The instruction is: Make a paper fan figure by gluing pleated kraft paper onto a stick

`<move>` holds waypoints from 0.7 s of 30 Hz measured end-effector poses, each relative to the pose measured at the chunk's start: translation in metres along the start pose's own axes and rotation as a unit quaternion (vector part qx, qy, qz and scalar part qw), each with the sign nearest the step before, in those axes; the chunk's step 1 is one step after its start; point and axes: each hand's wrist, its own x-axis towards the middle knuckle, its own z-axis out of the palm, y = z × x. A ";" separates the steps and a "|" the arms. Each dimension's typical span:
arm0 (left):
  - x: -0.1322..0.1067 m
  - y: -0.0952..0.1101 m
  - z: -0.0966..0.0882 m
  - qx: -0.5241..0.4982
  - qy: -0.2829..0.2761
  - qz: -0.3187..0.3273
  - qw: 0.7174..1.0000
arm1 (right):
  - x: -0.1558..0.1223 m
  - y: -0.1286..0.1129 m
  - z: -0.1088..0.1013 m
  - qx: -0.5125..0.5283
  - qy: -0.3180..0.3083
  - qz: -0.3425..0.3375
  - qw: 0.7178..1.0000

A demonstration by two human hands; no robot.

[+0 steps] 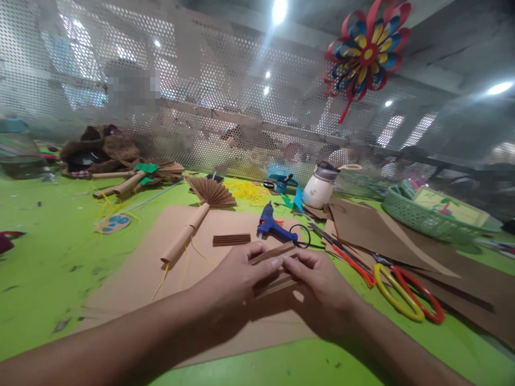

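Note:
Between my left hand (pixel 245 271) and my right hand (pixel 317 273) is a pleated piece of brown paper (pixel 276 285), pinched by the thumbs and fingers of both. It is held over a large brown paper sheet (pixel 225 335) on the table. Just beyond my left hand lies a second pleated paper strip (pixel 231 239), folded flat. A blue glue gun (pixel 273 224) rests past my fingertips. To the left, a pleated paper fan (pixel 211 192) is joined to a rolled paper tube (pixel 185 235) with yellow string trailing from it.
Scissors (pixel 396 292) with yellow and red handles and an orange-handled cutter (pixel 354 264) lie right, beside brown paper sheets (pixel 378 236). A white jar (pixel 319 186) and a green basket (pixel 434 217) stand behind. Yellow shreds (pixel 251 192) lie at the back, before a perforated metal screen (pixel 233 69).

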 end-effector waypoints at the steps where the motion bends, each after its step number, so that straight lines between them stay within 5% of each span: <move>1: -0.001 -0.001 0.001 -0.014 -0.021 -0.005 1.000 | 0.000 0.001 0.000 0.009 -0.001 0.000 1.000; 7: -0.009 0.000 0.002 -0.036 -0.078 -0.066 0.994 | -0.001 0.001 -0.001 0.033 0.025 0.002 0.999; 13: 0.005 -0.005 -0.008 0.082 -0.065 -0.016 0.994 | -0.002 -0.001 -0.001 -0.004 0.075 -0.024 0.997; 21: 0.006 -0.006 -0.010 0.070 -0.082 -0.011 0.994 | -0.001 0.000 -0.005 -0.027 0.098 -0.033 0.994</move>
